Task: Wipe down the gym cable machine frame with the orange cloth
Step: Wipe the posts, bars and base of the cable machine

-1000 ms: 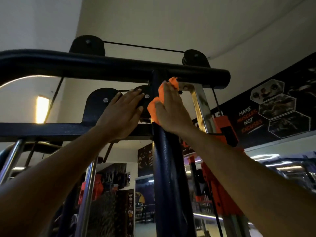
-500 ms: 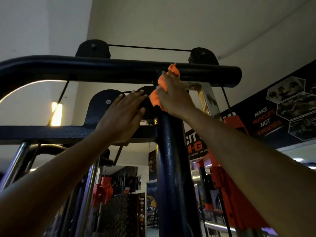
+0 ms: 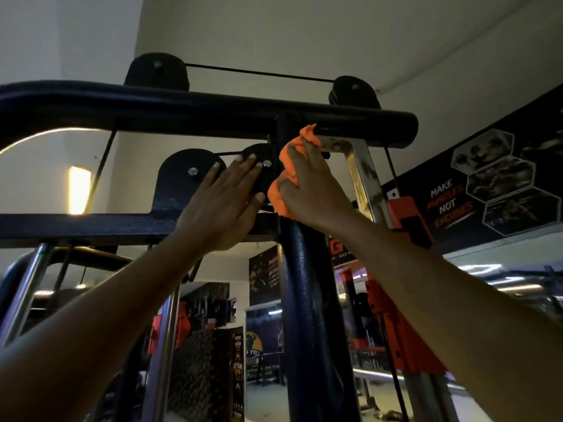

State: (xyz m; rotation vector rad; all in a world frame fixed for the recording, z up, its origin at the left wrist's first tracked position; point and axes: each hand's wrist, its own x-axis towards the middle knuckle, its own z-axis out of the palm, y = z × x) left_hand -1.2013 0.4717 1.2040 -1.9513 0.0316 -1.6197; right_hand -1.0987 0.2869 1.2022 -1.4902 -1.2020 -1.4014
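At the upright's top, the right hand (image 3: pixel 307 190) bunches the soft, light orange cloth (image 3: pixel 291 170); left hand (image 3: pixel 222 205) rests flat, fingers straight.

Both forearms bare to the frame edge; no sleeves, gloves, watch or rings visible. Left grip (image 3: pixel 224 205) and right grip (image 3: pixel 310 190): bare hands, short trimmed fingernails showing pale at the fingertips.

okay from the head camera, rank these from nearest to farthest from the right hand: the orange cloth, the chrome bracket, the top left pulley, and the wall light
1. orange cloth: gripped in the right hand.
2. chrome bracket: just right of it.
3. top left pulley: up on the left.
4. wall light: far left.
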